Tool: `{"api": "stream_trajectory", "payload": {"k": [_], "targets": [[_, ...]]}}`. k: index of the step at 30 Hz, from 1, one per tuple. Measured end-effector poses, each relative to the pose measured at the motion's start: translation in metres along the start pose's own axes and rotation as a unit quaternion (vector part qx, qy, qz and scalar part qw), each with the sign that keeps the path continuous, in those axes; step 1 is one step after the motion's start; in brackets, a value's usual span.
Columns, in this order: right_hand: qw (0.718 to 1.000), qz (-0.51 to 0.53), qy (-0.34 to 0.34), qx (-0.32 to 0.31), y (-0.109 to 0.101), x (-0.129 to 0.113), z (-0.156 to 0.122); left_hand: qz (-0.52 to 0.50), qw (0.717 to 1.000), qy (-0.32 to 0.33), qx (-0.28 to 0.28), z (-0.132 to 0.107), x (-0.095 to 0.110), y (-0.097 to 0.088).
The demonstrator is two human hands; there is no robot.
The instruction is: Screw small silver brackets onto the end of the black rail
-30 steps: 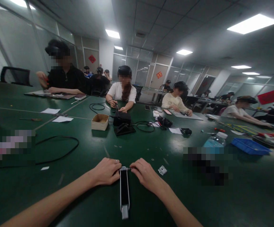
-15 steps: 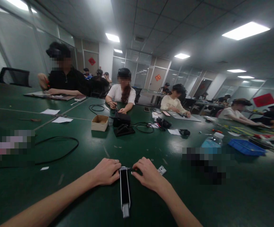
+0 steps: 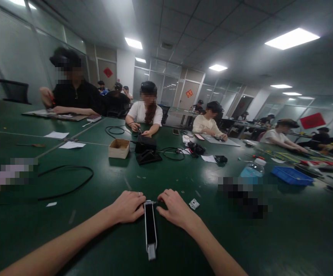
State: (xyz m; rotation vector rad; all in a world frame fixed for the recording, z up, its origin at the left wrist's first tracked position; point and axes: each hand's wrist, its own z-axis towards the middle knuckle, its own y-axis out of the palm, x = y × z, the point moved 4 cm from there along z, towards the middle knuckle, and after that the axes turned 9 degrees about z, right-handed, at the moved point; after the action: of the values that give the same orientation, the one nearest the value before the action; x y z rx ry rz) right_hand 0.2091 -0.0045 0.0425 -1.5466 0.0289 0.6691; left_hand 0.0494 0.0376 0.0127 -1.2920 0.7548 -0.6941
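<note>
Black bar (image 3: pixel 150 230): lies lengthwise on the green table (image 3: pixel 97 230), silver end toward the person, far end between the 2 hands.
Left hand (image 3: pixel 127 207): fingers curled together against the bar's far-left corner; I cannot tell whether they clamp anything.
Right hand (image 3: pixel 175 209): fingertips bent down, touching the far-right corner; any pinch is hidden.
Between the fingertips: 1 thin piece at the bar's end, too small to identify.
Doing it well: likely calls for fingertip force only, with both wrists planted so the bar cannot skid.
Watch: small white part (image 3: pixel 194 204) lies just right of the right hand, within reach of a careless sweep.
</note>
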Motion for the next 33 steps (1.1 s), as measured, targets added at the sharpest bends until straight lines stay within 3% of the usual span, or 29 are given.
{"api": "stream_trajectory", "payload": {"k": [8, 14, 23, 33], "targets": [[0.997, -0.016, -0.07, -0.007, 0.01, -0.007, 0.011, 0.014, 1.0, 0.001, -0.007, 0.0, 0.002, -0.002], [0.994, -0.058, -0.089, 0.008, 0.008, 0.002, 0.006, 0.013, 1.0, -0.003, -0.002, 0.001, 0.001, -0.001], [0.995, -0.099, -0.013, 0.0, -0.009, 0.021, -0.002, -0.003, 1.0, -0.006, -0.009, 0.0, 0.002, -0.005], [0.999, -0.026, -0.014, -0.017, -0.002, 0.004, -0.007, -0.017, 1.0, -0.02, 0.0, -0.001, -0.001, -0.001]]}}
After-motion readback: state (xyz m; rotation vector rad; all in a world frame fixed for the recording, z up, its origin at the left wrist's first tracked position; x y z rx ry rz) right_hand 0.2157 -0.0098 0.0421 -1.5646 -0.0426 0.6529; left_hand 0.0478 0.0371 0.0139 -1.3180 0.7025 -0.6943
